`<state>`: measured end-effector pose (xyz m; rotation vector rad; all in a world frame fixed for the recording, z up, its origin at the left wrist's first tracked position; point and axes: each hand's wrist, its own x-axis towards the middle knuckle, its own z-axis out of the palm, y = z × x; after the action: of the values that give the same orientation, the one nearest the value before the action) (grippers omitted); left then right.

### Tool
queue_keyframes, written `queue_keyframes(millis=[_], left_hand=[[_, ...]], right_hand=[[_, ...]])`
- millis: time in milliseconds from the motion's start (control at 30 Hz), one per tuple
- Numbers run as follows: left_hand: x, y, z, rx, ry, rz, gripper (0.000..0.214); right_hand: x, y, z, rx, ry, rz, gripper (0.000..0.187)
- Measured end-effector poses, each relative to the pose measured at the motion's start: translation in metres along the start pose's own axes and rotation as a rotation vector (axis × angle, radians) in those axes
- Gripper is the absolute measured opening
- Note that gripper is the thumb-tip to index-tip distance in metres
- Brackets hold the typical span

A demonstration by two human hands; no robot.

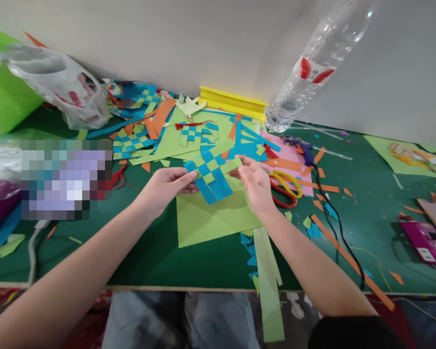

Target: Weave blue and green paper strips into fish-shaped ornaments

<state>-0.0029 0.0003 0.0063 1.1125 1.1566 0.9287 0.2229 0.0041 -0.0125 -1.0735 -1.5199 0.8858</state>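
Observation:
Both hands hold a small woven paper mat of blue and light green strips just above the green table. My left hand pinches its left edge with fingers closed. My right hand grips a green strip at its right side. A light green paper sheet lies flat under the mat.
Several woven pieces and paper strips litter the far table. Yellow-handled scissors lie right of my right hand, with a blue glue gun and its black cord beyond. A clear plastic bottle leans against the wall. A plastic bag sits far left.

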Motion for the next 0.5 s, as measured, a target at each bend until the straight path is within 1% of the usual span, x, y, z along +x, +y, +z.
queue_keyframes(millis=[33,100,167,200,267,333,433,500], left_hand=[[-0.001,0.001,0.000,0.044,-0.015,0.009,0.030],[-0.003,0.002,0.001,0.137,-0.046,0.027,0.030],[-0.005,0.003,0.002,0.208,-0.080,0.032,0.030],[-0.005,0.004,0.002,0.230,-0.098,0.032,0.030],[-0.006,0.004,0.003,0.279,-0.128,0.042,0.029],[-0.006,0.004,0.002,0.354,-0.150,0.066,0.030],[-0.005,0.003,0.003,0.415,-0.200,0.087,0.035],[-0.005,0.004,0.004,0.365,-0.240,0.072,0.035]], right_hand=[[-0.001,-0.003,0.000,-0.038,0.016,-0.033,0.039],[-0.004,-0.011,-0.001,-0.165,0.100,-0.145,0.045],[-0.006,-0.020,-0.002,-0.344,0.181,-0.262,0.047],[-0.008,-0.024,-0.002,-0.442,0.194,-0.313,0.046],[-0.011,-0.029,-0.001,-0.614,0.153,-0.409,0.040],[-0.014,-0.030,0.002,-0.725,0.051,-0.494,0.036],[-0.018,-0.027,0.008,-0.809,-0.095,-0.576,0.037],[-0.019,-0.023,0.010,-0.840,-0.137,-0.604,0.040]])
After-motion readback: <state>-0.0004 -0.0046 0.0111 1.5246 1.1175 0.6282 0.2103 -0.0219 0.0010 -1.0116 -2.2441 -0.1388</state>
